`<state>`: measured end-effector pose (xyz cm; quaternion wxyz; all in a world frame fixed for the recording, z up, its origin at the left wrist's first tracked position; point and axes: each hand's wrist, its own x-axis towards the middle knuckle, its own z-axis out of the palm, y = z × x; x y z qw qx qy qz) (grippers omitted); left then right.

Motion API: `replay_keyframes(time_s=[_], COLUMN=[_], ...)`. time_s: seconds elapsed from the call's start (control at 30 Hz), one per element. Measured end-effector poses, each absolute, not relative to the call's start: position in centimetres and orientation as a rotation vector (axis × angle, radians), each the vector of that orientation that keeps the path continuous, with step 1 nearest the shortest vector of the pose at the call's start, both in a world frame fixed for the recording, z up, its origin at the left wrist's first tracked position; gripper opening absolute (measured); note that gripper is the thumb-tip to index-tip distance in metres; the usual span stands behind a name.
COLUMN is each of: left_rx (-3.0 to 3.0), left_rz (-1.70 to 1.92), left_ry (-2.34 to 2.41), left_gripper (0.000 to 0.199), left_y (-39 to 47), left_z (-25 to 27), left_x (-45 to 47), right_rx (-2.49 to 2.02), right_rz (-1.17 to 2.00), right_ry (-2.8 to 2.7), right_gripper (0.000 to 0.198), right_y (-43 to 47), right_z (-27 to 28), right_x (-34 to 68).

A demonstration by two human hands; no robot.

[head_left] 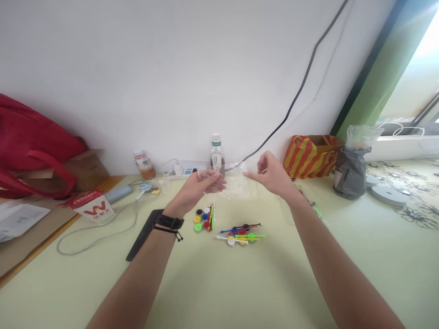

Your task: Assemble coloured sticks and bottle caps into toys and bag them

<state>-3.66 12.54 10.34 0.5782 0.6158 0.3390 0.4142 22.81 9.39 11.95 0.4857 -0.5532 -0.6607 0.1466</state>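
In the head view, a clear bag [236, 183] is held up above the worktop [240, 283], between the two hands. By the left hand [205, 183] it is pinched between thumb and fingers; by the right hand [272, 176] its other edge is met, but whether it is gripped there cannot be told. It is presumably spread this way for steadiness. Nearer than the left hand, coloured discs [198, 219] are grouped beside thin arrows; between the forearms, more arrows [252, 236] are laid across discs, probably for easy reach.
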Motion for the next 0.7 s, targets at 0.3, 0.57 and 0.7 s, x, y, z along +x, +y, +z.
replay_keyframes(time_s=[0.3, 0.57, 0.7], left_rx=[1.308, 1.298, 1.301], left_rz=[0.909, 0.825, 0.848], left_ry=[0.631, 0.539, 0.546], left_gripper=[0.039, 0.043, 0.043], left_y=[11.3, 11.5, 11.7], left_z=[11.4, 11.1, 10.9], left_x=[-3.2, -3.2, -3.4], right_rx=[-1.345, -1.217, -1.106], right_rz=[0.625, 0.772, 1.117], right_ry=[-1.807, -1.768, -1.591], right_gripper=[0.057, 0.035, 0.026], right_y=[9.6, 9.1, 8.6], right_z=[11.8, 12.1, 12.6], right_x=[22.4, 22.0, 22.1])
